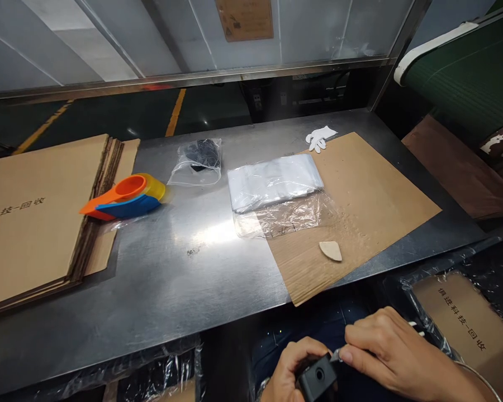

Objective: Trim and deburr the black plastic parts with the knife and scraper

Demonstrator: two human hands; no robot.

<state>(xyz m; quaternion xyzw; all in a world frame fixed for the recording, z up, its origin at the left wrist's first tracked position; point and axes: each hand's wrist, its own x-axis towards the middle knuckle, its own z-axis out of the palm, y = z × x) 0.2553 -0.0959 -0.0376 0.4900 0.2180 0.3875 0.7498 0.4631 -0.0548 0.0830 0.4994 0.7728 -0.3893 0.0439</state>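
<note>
Below the table's front edge, my left hand (pixel 291 368) is wrapped round a small black block-shaped part (pixel 317 378) with a round hole in its face. Thumb and forefinger of my right hand (pixel 385 349) are pinched on a small grey piece (pixel 335 355) at the upper right corner of the black part. The kind of either part does not show. A tan wedge-shaped piece (pixel 331 250) lies on the brown cardboard sheet (pixel 385 195) beyond my hands.
Flat clear bags (pixel 276 181) and a white glove (pixel 319 138) lie on the metal table (pixel 163 285). A bagged black item (pixel 201 155) and an orange, blue and yellow tape dispenser (pixel 128 195) are left, near stacked cardboard (pixel 33 223). Plastic-lined boxes (pixel 456 318) flank me.
</note>
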